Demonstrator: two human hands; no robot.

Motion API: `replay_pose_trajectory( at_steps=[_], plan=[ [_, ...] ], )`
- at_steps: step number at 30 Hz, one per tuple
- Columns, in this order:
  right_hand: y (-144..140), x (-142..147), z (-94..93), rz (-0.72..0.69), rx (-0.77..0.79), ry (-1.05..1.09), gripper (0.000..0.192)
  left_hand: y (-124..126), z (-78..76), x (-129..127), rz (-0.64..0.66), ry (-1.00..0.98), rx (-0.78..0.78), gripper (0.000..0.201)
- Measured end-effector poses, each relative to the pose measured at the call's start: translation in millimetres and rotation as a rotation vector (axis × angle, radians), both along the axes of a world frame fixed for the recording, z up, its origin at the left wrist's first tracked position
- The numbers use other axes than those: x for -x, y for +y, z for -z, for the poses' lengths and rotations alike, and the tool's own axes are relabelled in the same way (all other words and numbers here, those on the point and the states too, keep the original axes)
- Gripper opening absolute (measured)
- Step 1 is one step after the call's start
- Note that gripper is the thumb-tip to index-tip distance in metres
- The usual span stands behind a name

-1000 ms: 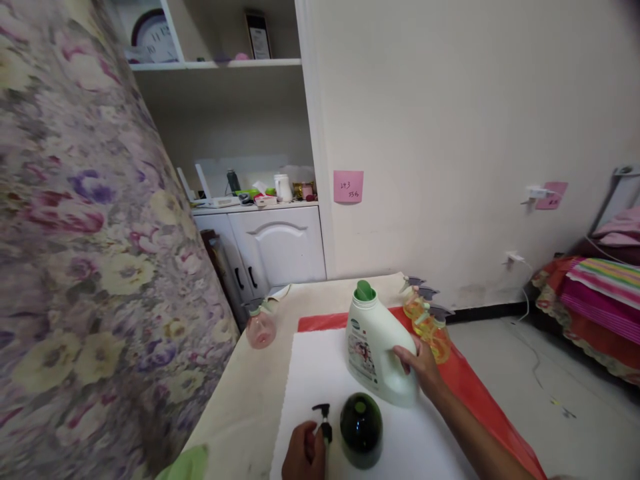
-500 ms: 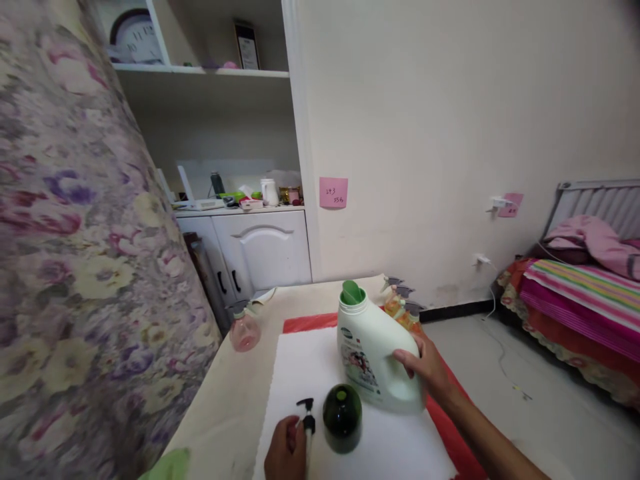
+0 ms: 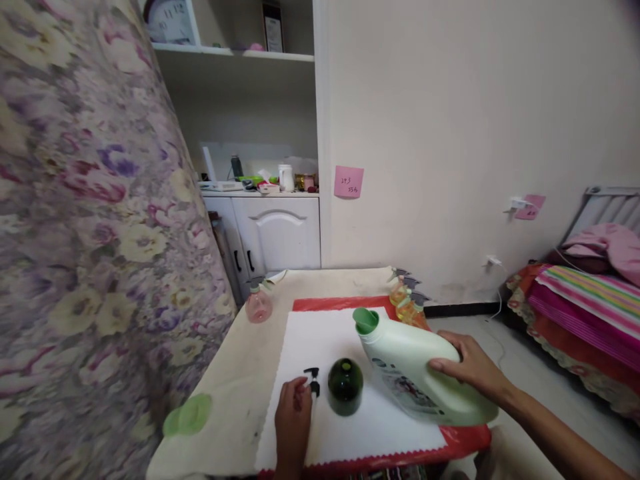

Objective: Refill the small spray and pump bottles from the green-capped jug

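The right hand [image 3: 470, 367] is clamped on the pale green jug [image 3: 420, 373], tilted with its long axis slanting down-left, open spout over the white mat [image 3: 310, 340]. Just left stands the dark green bottle [image 3: 345, 385]; beyond it the left hand [image 3: 293, 417] pinches the black pump [image 3: 313, 380].

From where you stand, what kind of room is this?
Probably a lived-in bedroom at home: a bed with striped pink bedding, a white cupboard with cluttered shelves, and a cloth-covered table holding bottles.
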State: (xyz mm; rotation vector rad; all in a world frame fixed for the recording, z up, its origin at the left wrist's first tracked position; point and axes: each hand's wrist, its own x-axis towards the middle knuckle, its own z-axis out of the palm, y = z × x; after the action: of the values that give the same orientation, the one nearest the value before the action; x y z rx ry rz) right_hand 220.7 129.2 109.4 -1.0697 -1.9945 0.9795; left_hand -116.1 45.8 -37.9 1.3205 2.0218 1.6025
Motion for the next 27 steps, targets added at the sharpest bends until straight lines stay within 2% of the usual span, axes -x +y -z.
replay_pose_trajectory(
  at_steps=[4,7,12,18,27],
  plan=[
    [-1,-1,-7.5,-0.029,-0.046,-0.111,0.03,1,-23.1,-24,0.165,0.13,-0.099,0.027],
    [1,-1,-15.8,-0.042,-0.083,-0.178,0.028,8,-32.0,-38,0.245,0.158,-0.079,0.034],
    [3,-1,-27.7,-0.031,-0.119,-0.268,0.027,23,-33.1,-47,0.329,0.097,-0.046,0.039],
    [9,-2,-28.3,-0.12,-0.11,-0.349,0.051,32,-34.3,-46,0.364,0.028,-0.054,0.032],
    [13,3,-38.2,-0.208,-0.121,-0.49,0.052,37,-36.3,-45,0.396,0.022,-0.073,0.024]
  ],
)
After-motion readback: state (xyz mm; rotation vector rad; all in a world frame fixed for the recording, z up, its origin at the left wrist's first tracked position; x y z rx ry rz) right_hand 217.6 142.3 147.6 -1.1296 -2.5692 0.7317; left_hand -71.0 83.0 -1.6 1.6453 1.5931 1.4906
